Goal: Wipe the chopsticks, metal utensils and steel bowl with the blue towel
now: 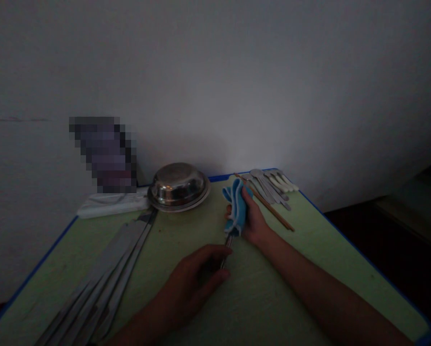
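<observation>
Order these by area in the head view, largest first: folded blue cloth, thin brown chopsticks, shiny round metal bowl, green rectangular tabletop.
1. Green tabletop
2. Metal bowl
3. Blue cloth
4. Brown chopsticks

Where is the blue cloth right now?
In the head view, the blue cloth is in the right hand, above the green table, between the upturned metal bowl and the chopsticks.
</observation>
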A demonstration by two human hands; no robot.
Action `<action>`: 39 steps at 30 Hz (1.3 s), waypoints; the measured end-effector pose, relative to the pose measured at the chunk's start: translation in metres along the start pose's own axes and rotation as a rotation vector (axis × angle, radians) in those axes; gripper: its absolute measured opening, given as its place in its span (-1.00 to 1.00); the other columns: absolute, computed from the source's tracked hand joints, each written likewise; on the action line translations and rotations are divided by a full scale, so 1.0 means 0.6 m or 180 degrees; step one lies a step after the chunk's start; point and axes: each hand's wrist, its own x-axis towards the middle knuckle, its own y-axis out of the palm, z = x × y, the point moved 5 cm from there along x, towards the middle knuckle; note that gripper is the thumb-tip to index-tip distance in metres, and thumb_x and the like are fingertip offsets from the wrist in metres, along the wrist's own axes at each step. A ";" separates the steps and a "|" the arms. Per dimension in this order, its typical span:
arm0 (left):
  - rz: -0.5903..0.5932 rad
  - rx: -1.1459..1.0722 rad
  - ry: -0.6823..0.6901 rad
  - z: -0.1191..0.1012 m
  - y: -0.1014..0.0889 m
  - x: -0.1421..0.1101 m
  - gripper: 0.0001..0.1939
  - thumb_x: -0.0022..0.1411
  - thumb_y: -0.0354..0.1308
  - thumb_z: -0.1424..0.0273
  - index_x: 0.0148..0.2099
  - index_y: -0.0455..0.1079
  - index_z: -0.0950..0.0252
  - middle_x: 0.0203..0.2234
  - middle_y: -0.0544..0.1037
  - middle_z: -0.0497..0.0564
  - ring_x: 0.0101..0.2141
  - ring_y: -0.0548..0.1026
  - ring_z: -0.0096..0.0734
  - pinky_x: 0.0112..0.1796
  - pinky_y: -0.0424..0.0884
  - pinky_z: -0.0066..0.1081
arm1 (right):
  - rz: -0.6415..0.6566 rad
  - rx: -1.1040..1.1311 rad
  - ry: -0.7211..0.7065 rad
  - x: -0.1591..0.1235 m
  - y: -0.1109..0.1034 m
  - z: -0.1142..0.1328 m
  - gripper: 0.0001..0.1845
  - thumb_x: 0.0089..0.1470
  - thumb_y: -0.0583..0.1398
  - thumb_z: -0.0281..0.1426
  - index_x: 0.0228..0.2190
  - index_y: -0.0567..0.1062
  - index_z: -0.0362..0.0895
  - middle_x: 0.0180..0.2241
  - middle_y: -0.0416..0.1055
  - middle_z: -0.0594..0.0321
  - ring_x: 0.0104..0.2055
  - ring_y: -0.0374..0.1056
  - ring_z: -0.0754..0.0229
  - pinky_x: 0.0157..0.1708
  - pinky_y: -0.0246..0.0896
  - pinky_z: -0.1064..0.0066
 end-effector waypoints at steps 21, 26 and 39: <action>-0.0548 0.0508 -0.0255 0.008 -0.001 -0.004 -0.82 0.10 0.06 0.39 -0.25 0.11 0.20 -0.56 0.35 -0.18 -0.57 0.32 -0.49 -0.54 0.23 -0.52 | -0.0891 0.0012 -0.0080 0.005 -0.014 -0.007 -0.70 0.11 0.03 -0.22 -0.33 0.43 -0.16 -0.58 0.48 0.28 -0.55 0.39 0.23 -0.40 0.37 0.36; -0.0552 0.0758 -0.0507 0.009 -0.005 0.002 -0.78 0.22 -0.05 0.33 -0.08 0.10 0.22 -0.52 0.46 -0.12 -0.53 0.44 -0.39 -0.49 0.28 -0.44 | -0.0902 0.0173 -0.0198 -0.001 -0.007 -0.001 -0.62 0.12 -0.02 -0.15 -0.28 0.42 -0.16 -0.51 0.50 0.26 -0.43 0.43 0.20 -0.31 0.37 0.30; -0.0295 0.1366 -0.0386 0.005 -0.002 0.002 -0.73 0.28 -0.24 0.41 -0.11 0.26 0.29 -0.30 0.53 0.11 -0.33 0.51 -0.24 -0.28 0.38 -0.29 | -0.0346 -0.0723 -0.0395 -0.008 0.010 -0.016 -0.76 -0.08 0.23 -0.36 -0.29 0.44 -0.13 -0.37 0.53 0.28 -0.36 0.44 0.23 -0.16 0.32 0.31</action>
